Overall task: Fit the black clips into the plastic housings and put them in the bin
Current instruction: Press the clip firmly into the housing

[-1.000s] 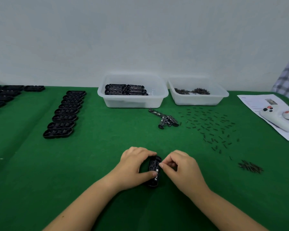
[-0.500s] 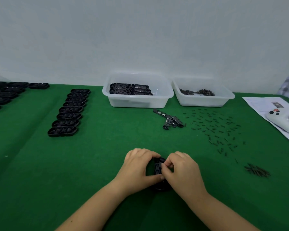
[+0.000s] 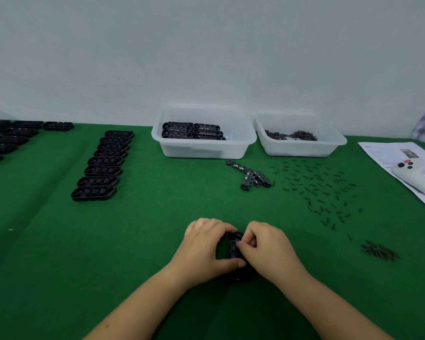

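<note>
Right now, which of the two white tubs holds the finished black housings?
The left tub, with black housings stacked inside; the right tub holds only small loose dark parts.

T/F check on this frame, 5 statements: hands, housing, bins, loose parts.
1. Both hands grip one black housing near the table's front edge. True: left hand, right hand.
2. The left bin is empty. False: black housings lie in it.
3. A column of black housings lies left of the bins. True.
4. The small black pins lie scattered left of the hands. False: they are to the right.
5. The right bin has a lid on. False: it is open-topped.
</note>
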